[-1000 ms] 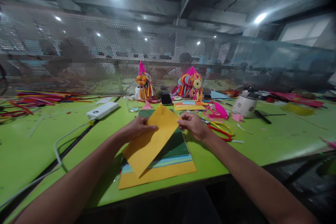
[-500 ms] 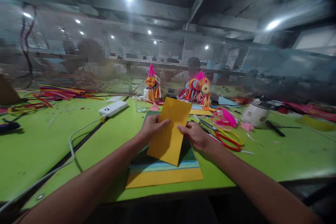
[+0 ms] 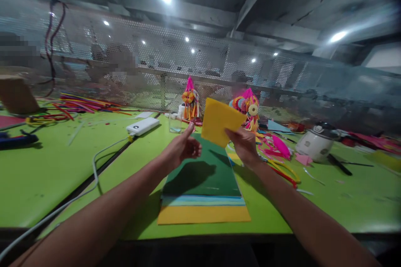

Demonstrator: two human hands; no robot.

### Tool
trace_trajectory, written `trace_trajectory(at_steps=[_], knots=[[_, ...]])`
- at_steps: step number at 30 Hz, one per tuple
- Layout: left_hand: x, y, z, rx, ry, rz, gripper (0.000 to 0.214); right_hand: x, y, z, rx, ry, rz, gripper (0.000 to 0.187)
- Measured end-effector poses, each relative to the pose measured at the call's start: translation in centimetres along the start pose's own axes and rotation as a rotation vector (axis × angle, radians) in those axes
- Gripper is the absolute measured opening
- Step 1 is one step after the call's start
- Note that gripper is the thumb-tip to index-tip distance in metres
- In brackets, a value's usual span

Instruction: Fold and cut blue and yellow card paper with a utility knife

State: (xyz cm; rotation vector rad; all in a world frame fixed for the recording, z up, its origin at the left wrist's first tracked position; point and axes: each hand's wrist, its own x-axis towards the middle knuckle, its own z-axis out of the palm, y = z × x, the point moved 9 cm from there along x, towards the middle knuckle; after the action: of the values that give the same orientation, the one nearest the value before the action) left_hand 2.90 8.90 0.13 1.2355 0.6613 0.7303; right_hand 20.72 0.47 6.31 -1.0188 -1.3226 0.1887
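Note:
My right hand (image 3: 246, 146) pinches a yellow sheet (image 3: 221, 123) at its lower right edge and holds it up above the table. Whether it is paper or felt I cannot tell. My left hand (image 3: 184, 147) is apart from the sheet, thumb raised and fingers loosely bent, with nothing in it. Below both hands lies a stack of coloured sheets: a dark green sheet (image 3: 208, 175) on top, light blue edges under it, and a yellow-orange sheet (image 3: 203, 215) showing at the front.
Scissors with red and yellow handles (image 3: 286, 171) lie right of the stack, near a white kettle-like pot (image 3: 316, 142). A white power bank (image 3: 142, 127) with a cable lies left. Colourful tasselled ornaments (image 3: 190, 102) hang behind, before a mesh screen (image 3: 150, 66).
My left hand has let go of the yellow sheet and moved off it. The right hand has lifted and turned the sheet, uncovering the green one. The view has swung slightly left.

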Motion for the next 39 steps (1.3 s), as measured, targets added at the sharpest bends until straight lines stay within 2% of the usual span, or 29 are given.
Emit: trace_trajectory(at_steps=[2, 4, 7, 11, 17, 22, 26, 28, 31, 34, 39], knots=[[-0.7, -2.4, 2.2, -0.127, -0.245, -0.266, 0.073, -0.9, -1.3, 0.6, -0.065, -0.102, -0.102, 0.019], [-1.2, -2.8, 3.4, -0.24, -0.356, -0.329, 0.076, -2.4, -3.1, 1.9, -0.143, -0.246, -0.26, 0.018], [-1.0, -2.4, 3.2, -0.317, -0.335, -0.302, 0.059, -4.4, -5.3, 3.4, -0.186, -0.386, -0.44, 0.024], [-1.1, -2.8, 2.3, -0.301, -0.265, -0.361, 0.036, -6.1, -6.6, 4.7, -0.241, -0.484, -0.55, 0.028], [-1.4, -1.7, 2.6, -0.345, -0.277, -0.283, 0.038, -7.8, -7.1, 4.9, -0.378, -0.489, -0.63, 0.033], [-1.0, -0.5, 2.4, -0.362, -0.254, -0.103, 0.031, -7.5, -6.9, 4.4, -0.265, -0.448, -0.526, 0.032], [-0.8, 0.9, 2.0, -0.343, -0.191, 0.107, 0.023, -6.0, -4.6, 3.7, -0.148, -0.32, -0.238, 0.022], [-0.9, 1.4, 2.1, -0.317, -0.17, 0.183, 0.023, -5.4, -3.0, 3.4, -0.127, -0.258, -0.101, 0.026], [-1.1, 1.2, 2.6, -0.298, -0.175, 0.162, 0.024, -4.9, -1.4, 3.0, -0.102, -0.182, 0.016, 0.036], [-1.3, 0.9, 3.1, -0.306, -0.193, 0.104, 0.027, -4.7, -0.9, 2.7, -0.108, -0.128, 0.06, 0.044], [-1.8, 0.7, 3.2, -0.306, -0.176, 0.044, 0.026, -4.8, -0.8, 2.8, -0.138, -0.142, 0.112, 0.048]])
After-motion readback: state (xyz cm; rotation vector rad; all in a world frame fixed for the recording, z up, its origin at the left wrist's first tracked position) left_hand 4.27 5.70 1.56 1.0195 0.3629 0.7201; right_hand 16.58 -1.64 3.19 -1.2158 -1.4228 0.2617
